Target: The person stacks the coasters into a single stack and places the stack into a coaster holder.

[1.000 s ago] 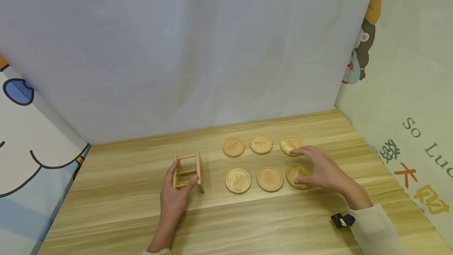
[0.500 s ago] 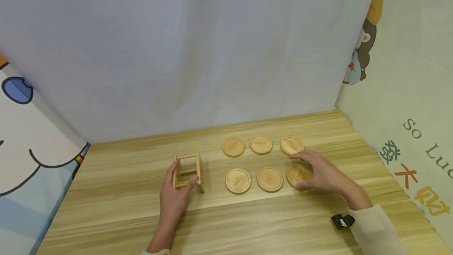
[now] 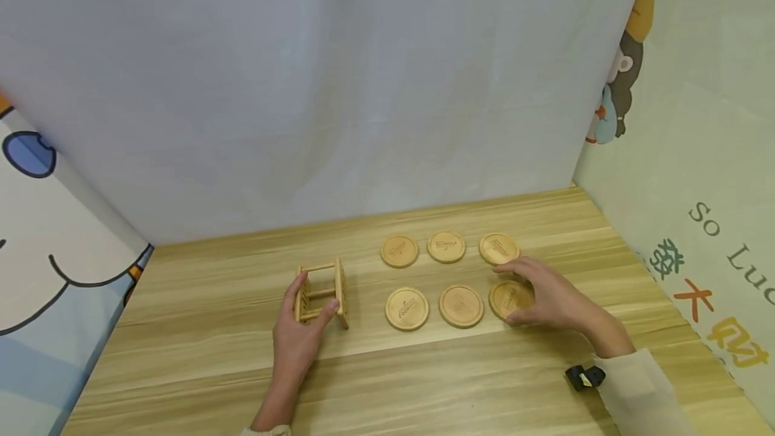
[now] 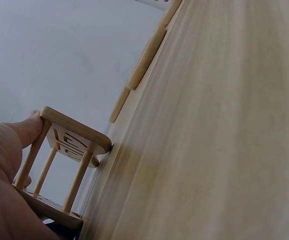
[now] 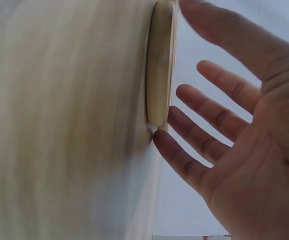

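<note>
A small wooden coaster holder [image 3: 341, 288] with slotted side panels and thin dowels stands on the table. My left hand [image 3: 294, 338] grips it, thumb on the near right panel and fingers along the left one; the left wrist view shows the holder's lettered panel [image 4: 79, 132] beside the thumb. Round wooden coasters lie flat in two rows of three. Over the front right coaster [image 3: 508, 298] my right hand [image 3: 557, 298] spreads its thumb and fingers, partly covering its right edge. In the right wrist view the fingers [image 5: 219, 117] are extended close to that coaster's rim [image 5: 158, 70].
The other coasters are the front middle one [image 3: 461, 306], front left one [image 3: 408, 309] and a back row with its right coaster [image 3: 498, 247] just beyond my right fingertips. A curtain [image 3: 363, 120] bounds the wood-grain table [image 3: 387, 389] behind; printed fabric hangs at both sides.
My right hand has shifted slightly toward me, its fingertips drawing off the back right coaster and its thumb toward the front right coaster's edge. The left hand and holder stay put.
</note>
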`<state>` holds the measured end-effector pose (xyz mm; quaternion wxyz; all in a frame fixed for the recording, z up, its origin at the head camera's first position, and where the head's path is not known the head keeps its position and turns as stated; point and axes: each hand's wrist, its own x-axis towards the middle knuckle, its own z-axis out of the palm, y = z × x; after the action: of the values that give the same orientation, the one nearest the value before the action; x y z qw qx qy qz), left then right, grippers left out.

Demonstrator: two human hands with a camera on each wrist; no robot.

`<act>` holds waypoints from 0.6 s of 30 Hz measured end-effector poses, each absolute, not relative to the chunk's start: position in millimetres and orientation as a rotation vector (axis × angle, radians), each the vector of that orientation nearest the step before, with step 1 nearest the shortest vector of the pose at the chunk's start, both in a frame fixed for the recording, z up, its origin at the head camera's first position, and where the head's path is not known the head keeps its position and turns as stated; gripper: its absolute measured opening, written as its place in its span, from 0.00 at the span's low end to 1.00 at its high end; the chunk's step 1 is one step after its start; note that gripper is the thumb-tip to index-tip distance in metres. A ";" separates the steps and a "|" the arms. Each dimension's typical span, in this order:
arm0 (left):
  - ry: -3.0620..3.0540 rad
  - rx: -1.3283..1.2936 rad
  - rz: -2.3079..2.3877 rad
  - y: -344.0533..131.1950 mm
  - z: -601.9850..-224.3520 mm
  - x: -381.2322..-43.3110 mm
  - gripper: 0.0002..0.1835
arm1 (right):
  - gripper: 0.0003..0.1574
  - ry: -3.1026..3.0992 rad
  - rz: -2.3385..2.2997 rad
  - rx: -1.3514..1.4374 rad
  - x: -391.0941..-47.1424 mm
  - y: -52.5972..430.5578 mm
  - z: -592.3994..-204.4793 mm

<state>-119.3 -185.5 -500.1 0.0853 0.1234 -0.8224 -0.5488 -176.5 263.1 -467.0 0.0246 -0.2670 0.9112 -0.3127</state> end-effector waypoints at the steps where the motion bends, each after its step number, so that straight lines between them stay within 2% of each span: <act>1: -2.454 0.370 -1.638 -185.1 -499.9 -119.5 0.46 | 0.53 2.818 -0.967 -0.827 -176.7 263.3 -467.4; 18: -2.479 0.372 -1.636 -186.0 -498.4 -119.6 0.49 | 0.56 2.800 -0.949 -0.843 -178.8 264.6 -474.4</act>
<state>-119.6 -186.0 -498.4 0.0738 0.1239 -0.8259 -0.5451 -178.8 264.6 -474.4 0.0336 -0.2739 0.9103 -0.3084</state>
